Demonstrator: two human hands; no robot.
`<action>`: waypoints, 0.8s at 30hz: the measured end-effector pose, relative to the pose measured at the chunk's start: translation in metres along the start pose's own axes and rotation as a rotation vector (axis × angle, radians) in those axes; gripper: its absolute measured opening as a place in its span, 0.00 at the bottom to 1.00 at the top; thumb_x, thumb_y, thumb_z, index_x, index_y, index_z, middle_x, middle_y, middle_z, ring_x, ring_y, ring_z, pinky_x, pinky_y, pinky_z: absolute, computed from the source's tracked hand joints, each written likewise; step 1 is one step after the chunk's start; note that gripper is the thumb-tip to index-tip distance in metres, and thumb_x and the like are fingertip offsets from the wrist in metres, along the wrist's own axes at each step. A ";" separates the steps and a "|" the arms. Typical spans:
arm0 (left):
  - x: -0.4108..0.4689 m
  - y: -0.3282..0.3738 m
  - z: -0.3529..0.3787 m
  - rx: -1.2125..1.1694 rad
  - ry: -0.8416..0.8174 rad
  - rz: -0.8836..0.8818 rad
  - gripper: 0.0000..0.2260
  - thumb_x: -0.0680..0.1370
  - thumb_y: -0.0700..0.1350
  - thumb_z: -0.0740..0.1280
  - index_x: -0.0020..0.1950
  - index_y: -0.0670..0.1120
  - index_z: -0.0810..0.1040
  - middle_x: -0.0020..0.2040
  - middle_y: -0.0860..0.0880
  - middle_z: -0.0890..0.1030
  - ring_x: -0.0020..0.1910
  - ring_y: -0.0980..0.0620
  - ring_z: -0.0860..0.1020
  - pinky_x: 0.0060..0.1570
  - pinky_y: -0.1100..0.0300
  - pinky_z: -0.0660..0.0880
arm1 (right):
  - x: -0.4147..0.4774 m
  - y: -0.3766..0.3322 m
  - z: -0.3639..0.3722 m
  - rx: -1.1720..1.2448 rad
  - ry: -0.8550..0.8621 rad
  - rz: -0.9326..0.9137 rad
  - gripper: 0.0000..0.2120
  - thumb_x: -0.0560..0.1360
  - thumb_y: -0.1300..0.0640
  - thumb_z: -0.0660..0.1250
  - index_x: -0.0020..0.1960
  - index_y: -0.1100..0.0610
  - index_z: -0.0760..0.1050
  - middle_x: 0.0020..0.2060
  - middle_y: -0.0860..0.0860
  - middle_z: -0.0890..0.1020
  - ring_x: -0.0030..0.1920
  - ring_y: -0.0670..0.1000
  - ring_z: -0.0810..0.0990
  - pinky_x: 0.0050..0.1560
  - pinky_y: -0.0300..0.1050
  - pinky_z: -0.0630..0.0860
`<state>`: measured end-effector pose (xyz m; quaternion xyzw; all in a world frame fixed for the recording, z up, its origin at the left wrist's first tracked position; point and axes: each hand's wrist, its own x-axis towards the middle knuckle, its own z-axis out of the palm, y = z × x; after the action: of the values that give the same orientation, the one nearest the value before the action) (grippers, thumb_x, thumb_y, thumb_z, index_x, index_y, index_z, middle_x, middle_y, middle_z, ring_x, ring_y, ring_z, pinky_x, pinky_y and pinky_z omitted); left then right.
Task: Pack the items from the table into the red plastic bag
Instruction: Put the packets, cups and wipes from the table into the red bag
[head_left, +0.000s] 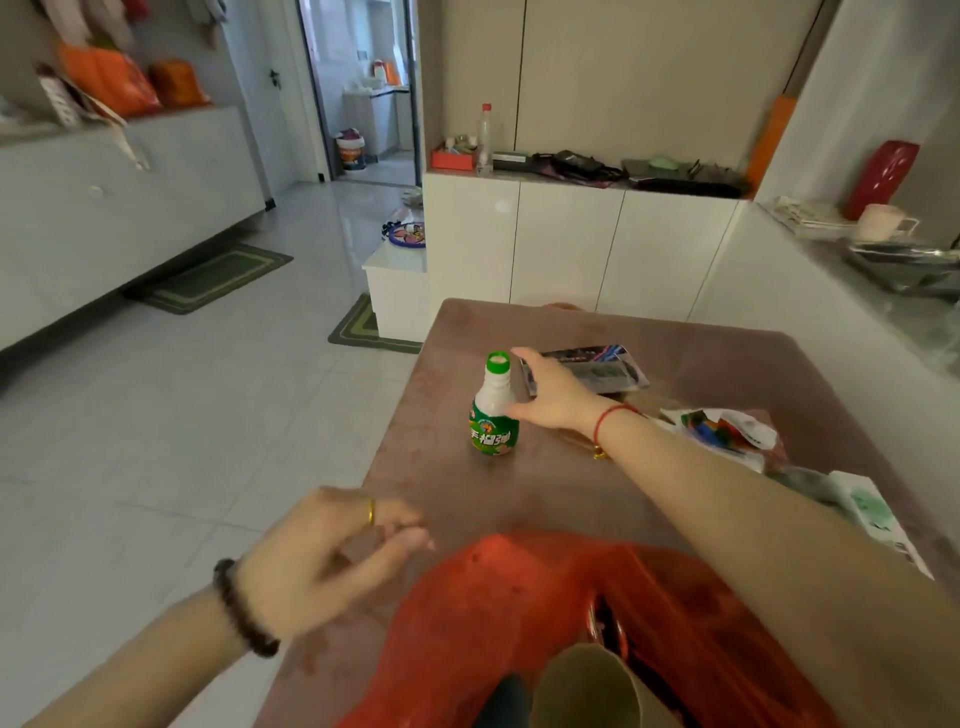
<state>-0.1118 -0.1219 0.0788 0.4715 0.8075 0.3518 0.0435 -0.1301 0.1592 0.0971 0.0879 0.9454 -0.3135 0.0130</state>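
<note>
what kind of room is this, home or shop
Most likely a home living or dining area: white cabinets cluttered with household odds and ends, floor mats on tile, and a doorway into what looks like a kitchen.

Looking forward and down from head height, wide-angle, sitting close over the near end of the surface (727, 364), both forearms reaching in from the bottom edge, facing white cabinets (571, 244) and a doorway (363, 104) beyond
</note>
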 end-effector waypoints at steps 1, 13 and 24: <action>0.007 0.013 -0.003 -0.018 0.031 -0.029 0.13 0.74 0.64 0.57 0.43 0.59 0.77 0.34 0.59 0.80 0.35 0.65 0.78 0.39 0.69 0.73 | 0.018 0.003 0.005 -0.008 -0.010 -0.005 0.40 0.70 0.58 0.71 0.74 0.56 0.52 0.72 0.57 0.62 0.71 0.57 0.63 0.69 0.48 0.62; 0.120 -0.008 0.055 -0.257 0.010 -0.616 0.29 0.76 0.48 0.64 0.73 0.50 0.54 0.69 0.46 0.66 0.66 0.48 0.68 0.62 0.57 0.67 | 0.051 0.026 0.024 -0.276 0.104 -0.269 0.11 0.73 0.59 0.65 0.53 0.58 0.68 0.48 0.57 0.73 0.49 0.60 0.75 0.43 0.46 0.68; 0.093 0.101 0.045 -0.414 0.203 -0.061 0.34 0.55 0.56 0.73 0.57 0.63 0.60 0.56 0.62 0.71 0.57 0.62 0.74 0.60 0.64 0.73 | -0.151 -0.053 -0.075 0.361 0.751 -0.543 0.13 0.69 0.59 0.70 0.50 0.54 0.69 0.44 0.41 0.74 0.44 0.39 0.76 0.42 0.32 0.75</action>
<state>-0.0713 0.0064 0.1309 0.3901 0.7322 0.5540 0.0686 0.0113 0.1383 0.2003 -0.0539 0.8042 -0.4107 -0.4261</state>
